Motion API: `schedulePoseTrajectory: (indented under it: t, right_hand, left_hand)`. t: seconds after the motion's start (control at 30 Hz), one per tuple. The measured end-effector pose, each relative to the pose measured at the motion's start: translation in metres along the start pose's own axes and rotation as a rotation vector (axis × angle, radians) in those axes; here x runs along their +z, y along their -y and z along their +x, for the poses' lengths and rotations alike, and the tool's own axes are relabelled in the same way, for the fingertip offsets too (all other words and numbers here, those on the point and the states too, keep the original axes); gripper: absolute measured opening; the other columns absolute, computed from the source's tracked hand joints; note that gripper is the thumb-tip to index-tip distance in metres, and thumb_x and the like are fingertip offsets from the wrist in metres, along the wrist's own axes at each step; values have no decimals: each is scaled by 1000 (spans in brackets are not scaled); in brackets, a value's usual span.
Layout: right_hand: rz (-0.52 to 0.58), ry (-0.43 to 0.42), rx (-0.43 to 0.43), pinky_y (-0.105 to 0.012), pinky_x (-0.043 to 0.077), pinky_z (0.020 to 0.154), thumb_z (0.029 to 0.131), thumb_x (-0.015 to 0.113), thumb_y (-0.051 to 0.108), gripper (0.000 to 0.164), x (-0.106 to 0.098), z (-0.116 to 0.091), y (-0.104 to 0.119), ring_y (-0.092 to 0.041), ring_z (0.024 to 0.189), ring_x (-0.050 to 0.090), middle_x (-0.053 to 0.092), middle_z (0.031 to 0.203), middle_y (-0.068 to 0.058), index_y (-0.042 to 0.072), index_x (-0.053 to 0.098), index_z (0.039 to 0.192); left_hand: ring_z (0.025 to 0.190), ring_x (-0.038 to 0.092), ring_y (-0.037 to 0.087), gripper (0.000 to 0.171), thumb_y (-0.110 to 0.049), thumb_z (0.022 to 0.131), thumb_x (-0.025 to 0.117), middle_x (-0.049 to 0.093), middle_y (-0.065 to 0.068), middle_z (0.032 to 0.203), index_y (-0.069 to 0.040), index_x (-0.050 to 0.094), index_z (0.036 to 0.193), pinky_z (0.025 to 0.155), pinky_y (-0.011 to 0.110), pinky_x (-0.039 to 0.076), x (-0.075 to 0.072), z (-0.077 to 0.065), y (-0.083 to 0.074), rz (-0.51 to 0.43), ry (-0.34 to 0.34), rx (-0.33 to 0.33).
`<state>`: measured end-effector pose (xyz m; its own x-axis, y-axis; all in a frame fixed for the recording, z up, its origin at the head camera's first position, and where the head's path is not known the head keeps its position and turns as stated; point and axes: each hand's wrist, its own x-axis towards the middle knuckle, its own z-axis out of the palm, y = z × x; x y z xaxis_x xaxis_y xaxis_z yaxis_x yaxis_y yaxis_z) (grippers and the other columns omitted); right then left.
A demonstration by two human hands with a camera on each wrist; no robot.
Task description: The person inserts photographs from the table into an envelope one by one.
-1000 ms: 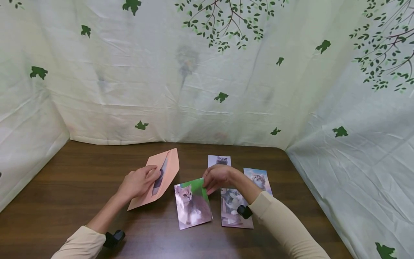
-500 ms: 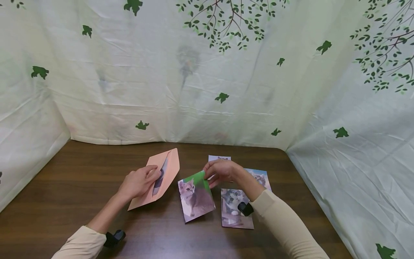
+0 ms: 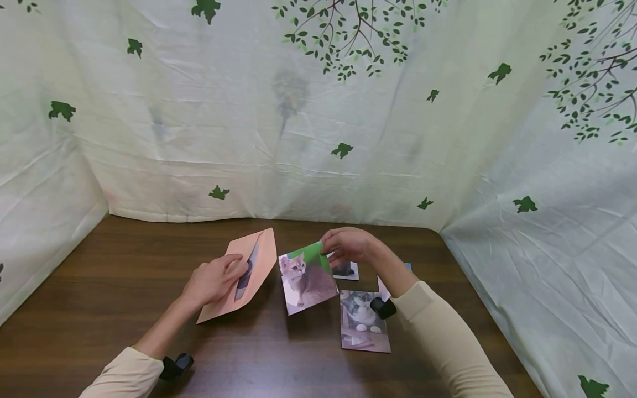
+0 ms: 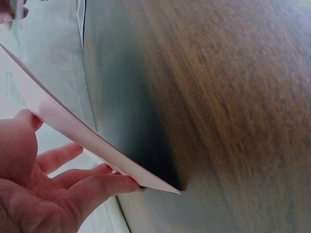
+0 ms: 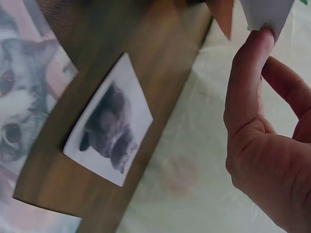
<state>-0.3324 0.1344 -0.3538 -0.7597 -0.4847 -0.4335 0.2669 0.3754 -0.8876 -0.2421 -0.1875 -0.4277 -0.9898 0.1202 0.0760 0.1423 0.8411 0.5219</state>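
Note:
My left hand (image 3: 211, 283) grips a peach envelope (image 3: 267, 257) tilted above the table on the left. Something greyish shows in the envelope's opening. In the left wrist view the thumb lies on one side of the envelope (image 4: 92, 136) and fingers on the other. To the right, my right hand (image 3: 350, 243) pinches the upper right corner of a card (image 3: 306, 284) picturing a pale kitten on green, raised off the table. A small gap separates this card from the envelope's flap. The right wrist view shows the card's white back (image 5: 267, 12) at the fingertips.
A grey-and-white cat card (image 3: 362, 334) lies near the front. Behind it is a dark cat card (image 3: 350, 271), partly hidden by my right hand. Another card with a blue edge (image 3: 383, 288) lies mostly under my forearm. A leaf-patterned curtain (image 3: 239, 138) borders the brown table (image 3: 149, 243).
My right hand has lifted the kitten card up and away from me, slightly rightward, with its lower edge now higher. The left hand and envelope have stayed in place.

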Motion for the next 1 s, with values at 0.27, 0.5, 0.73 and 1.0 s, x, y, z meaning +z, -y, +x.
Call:
schedulePoseTrajectory:
  t: [0.27, 0.5, 0.73, 1.0]
  right_hand:
    - [29, -31, -41, -25, 58, 63, 97, 56, 2, 5, -5, -2, 18, -17, 75, 68, 64, 94, -6, 6, 58, 99]
    - [91, -49, -64, -24, 58, 64, 98, 55, 0, 5, 1, 4, 32, -13, 74, 68, 66, 90, -5, 4, 56, 101]
    - [159, -95, -54, -24, 58, 63, 97, 58, -1, 5, 19, 16, 39, -15, 71, 68, 67, 86, -7, 2, 58, 100]
    - [180, -96, -62, -24, 59, 63, 96, 57, -3, 5, 38, 27, 39, -16, 70, 68, 65, 87, -10, -1, 59, 100]
  left_hand:
    - [120, 59, 54, 54, -43, 105, 49, 61, 28, 136, -4, 59, 141, 92, 62, 47, 1, 0, 1, 9, -18, 9]
    - [121, 58, 54, 54, -43, 105, 49, 61, 28, 136, -3, 58, 141, 94, 62, 47, 0, -1, -1, -1, -8, -2]
    - [122, 57, 53, 55, -43, 105, 50, 61, 27, 137, -3, 58, 142, 96, 62, 46, 0, -1, -2, -15, -5, -3]
    - [122, 58, 52, 54, -41, 105, 50, 61, 27, 136, -3, 58, 142, 97, 62, 47, 1, -1, 1, -11, -9, 4]
